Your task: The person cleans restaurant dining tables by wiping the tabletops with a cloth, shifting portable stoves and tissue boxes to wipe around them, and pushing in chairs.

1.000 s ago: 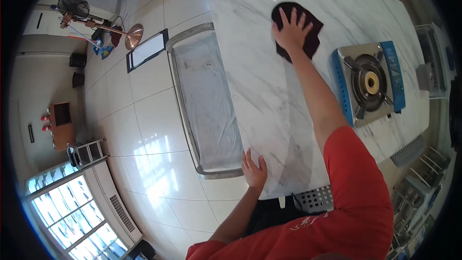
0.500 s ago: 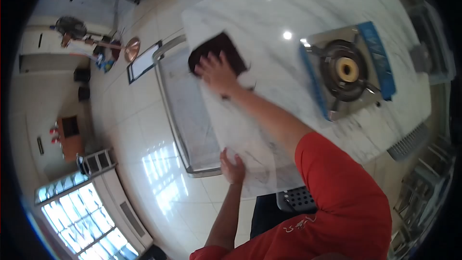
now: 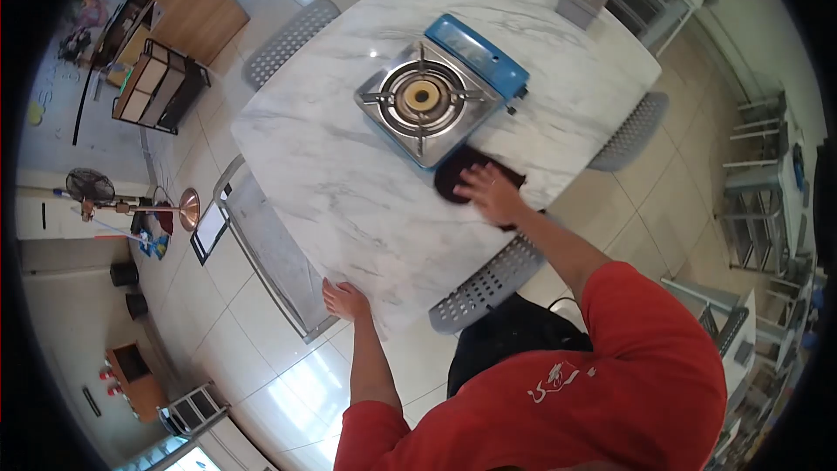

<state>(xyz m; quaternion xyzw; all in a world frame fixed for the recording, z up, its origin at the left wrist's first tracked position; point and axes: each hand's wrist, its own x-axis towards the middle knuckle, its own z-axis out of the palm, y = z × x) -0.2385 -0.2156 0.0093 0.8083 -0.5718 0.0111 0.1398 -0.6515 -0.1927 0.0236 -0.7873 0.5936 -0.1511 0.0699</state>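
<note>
A marble-patterned table (image 3: 305,139) fills the middle of the view. My right hand (image 3: 493,194) lies spread on a dark maroon cloth (image 3: 458,176), pressing it flat on the tabletop near the edge closest to me. Just beyond the cloth stands a gas stove (image 3: 423,96) with a round burner and a blue side panel. At the table's left corner my left hand (image 3: 346,299) rests on the edge, fingers apart, with nothing in it.
Grey perforated chairs (image 3: 488,283) stand around the table. A small grey box (image 3: 581,3) is at its far right corner. A metal-framed grey bench (image 3: 275,235) borders the left side. Beyond are a fan (image 3: 90,185) and a wooden cabinet (image 3: 199,9).
My right hand and the cloth have moved from the table's left edge to the right, close to the stove. My left hand stays at the table's edge. The camera view has shifted.
</note>
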